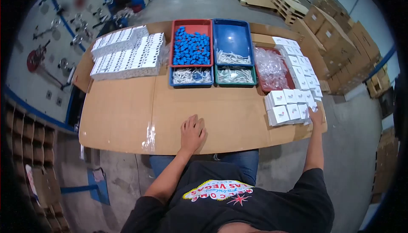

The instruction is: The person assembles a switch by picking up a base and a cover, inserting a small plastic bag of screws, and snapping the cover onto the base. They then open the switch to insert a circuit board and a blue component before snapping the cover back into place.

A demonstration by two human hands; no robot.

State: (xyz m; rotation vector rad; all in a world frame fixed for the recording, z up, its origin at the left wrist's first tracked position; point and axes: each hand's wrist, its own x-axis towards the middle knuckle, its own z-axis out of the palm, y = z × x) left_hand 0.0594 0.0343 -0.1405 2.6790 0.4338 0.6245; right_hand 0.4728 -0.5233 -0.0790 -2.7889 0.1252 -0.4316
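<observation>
My left hand [192, 135] lies on the cardboard table cover [127, 114] near its front edge, fingers stretched out, holding nothing. At the right end of the table, my right hand [315, 116] has its fingers closed on a small white box [311, 104] at the edge of a group of stacked white boxes [280, 115] with small printed marks. That box sits slightly tilted against its neighbours. Part of the right fingers is hidden by the boxes.
Behind lie a red tray [173, 41] of blue pieces, a blue tray [231, 33] and lower trays with white sticks. A red tray [290, 78] holds clear plastic wrappers. Stacked white packs [127, 58] stand left, more white boxes [299, 65] right.
</observation>
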